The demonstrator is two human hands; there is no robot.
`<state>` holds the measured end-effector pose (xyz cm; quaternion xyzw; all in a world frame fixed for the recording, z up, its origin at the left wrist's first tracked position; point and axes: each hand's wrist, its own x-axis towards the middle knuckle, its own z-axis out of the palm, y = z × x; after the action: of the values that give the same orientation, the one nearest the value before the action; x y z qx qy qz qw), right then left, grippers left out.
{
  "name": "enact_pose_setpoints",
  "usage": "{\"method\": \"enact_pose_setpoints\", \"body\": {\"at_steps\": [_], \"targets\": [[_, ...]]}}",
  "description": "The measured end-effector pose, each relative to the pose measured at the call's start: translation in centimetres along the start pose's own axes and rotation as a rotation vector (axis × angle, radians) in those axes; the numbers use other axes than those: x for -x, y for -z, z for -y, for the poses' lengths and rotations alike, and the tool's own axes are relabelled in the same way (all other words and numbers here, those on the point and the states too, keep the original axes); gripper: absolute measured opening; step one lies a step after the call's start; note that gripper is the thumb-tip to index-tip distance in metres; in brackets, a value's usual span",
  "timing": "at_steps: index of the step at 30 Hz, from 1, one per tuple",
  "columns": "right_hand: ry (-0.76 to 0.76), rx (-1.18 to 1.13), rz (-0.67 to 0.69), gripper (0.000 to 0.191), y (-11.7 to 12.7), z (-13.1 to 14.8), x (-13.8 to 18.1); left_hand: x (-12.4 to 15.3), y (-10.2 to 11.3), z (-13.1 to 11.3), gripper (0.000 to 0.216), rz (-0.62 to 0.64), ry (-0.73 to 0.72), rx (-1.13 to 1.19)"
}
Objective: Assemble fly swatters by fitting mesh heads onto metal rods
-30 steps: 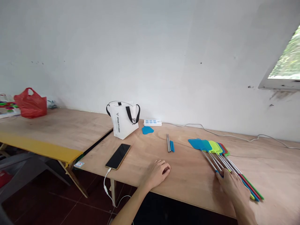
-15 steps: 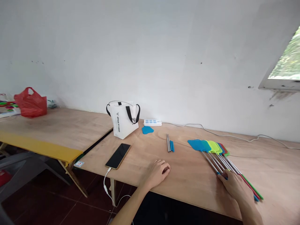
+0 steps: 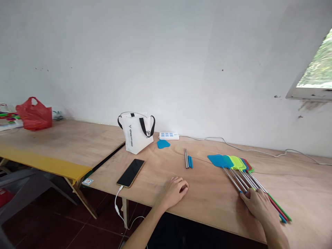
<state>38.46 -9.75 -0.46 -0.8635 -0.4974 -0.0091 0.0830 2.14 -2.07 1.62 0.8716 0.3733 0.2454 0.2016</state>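
A row of telescopic fly swatters (image 3: 235,162) lies on the right of the wooden table, their blue, teal, yellow-green, red and green heads overlapping. Over their handles rests my right hand (image 3: 259,204), its fingers bent around some of them and the grips partly hidden beneath. My left hand (image 3: 176,189) lies on the tabletop near the front edge, fingers curled in, with nothing visible in them. Beyond it are thin metal tubes (image 3: 186,158) beside short blue handle pieces (image 3: 190,162). A loose blue swatter head (image 3: 163,144) lies farther back.
A black phone (image 3: 130,173) on a white cable lies at left, with a white tote bag (image 3: 136,135) behind it. A power strip (image 3: 169,136) sits by the wall, its cord (image 3: 225,140) running right. Across a gap, another table (image 3: 67,138) bears a red plastic bag (image 3: 35,116).
My right hand has shifted very slightly left on the swatter handles. My left hand and the other things stay where they were.
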Motion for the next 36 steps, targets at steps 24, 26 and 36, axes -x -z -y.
{"method": "enact_pose_setpoints", "body": {"at_steps": [24, 26, 36], "targets": [[0.000, -0.015, 0.026, 0.028, 0.3, 0.9, 0.0, 0.0, 0.0, 0.1, 0.013, 0.000, -0.012, 0.005], [-0.002, -0.028, 0.028, 0.027, 0.2, 1.0, -0.1, 0.0, 0.0, 0.1, 0.013, -0.003, -0.012, 0.009], [0.024, -0.060, -0.043, 0.034, -0.3, 1.2, -0.1, -0.1, -0.2, 0.2, 0.015, 0.001, -0.013, -0.005]]}}
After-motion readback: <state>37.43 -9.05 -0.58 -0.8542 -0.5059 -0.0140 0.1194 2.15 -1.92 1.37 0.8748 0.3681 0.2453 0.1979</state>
